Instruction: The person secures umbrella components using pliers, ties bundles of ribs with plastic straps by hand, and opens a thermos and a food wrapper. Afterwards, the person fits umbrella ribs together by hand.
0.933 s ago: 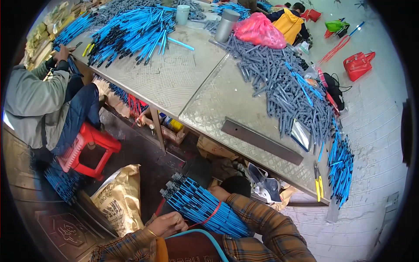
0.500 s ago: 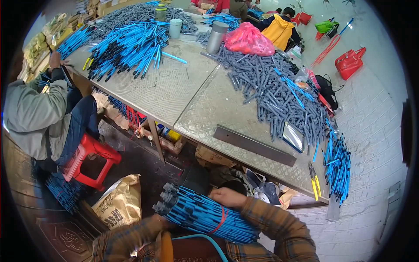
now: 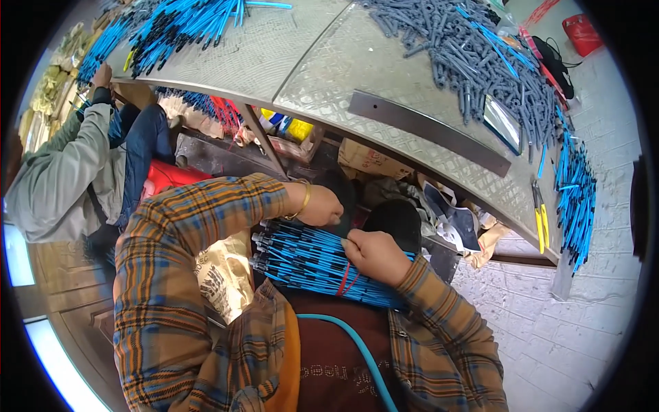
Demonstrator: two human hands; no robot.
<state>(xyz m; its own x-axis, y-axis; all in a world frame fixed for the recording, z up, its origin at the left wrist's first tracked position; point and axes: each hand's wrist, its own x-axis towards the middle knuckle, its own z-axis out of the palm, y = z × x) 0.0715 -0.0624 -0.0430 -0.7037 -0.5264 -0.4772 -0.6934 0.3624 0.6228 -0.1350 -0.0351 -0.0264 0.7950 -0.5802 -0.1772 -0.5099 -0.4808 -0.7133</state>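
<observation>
A thick bundle of thin blue and black rods (image 3: pixel 302 250) with grey ends at its left lies across my lap, a red tie (image 3: pixel 345 280) round it toward the right. My left hand (image 3: pixel 321 204), a bangle at its wrist, is closed just beyond the bundle's far edge; whatever its fingers pinch is too small to make out. Against the far side of the bundle, near the red tie, sits my right hand (image 3: pixel 377 255), also closed, thumb on top. Its fingers hide what they grip.
The worktable (image 3: pixel 322 75) edge runs ahead, bearing a steel angle bar (image 3: pixel 425 134), a glass pane (image 3: pixel 502 123), grey plastic plugs (image 3: pixel 473 65), yellow-handled pliers (image 3: pixel 541 216) and blue rods (image 3: pixel 575 199). A co-worker (image 3: pixel 68 178) sits left by a red stool (image 3: pixel 171 178); a paper sack (image 3: pixel 226 271) stands nearby.
My left hand has come out from beside the bundle's left end and moved up to its far side, now closed. My right hand has shifted right along the bundle. The view has tilted down.
</observation>
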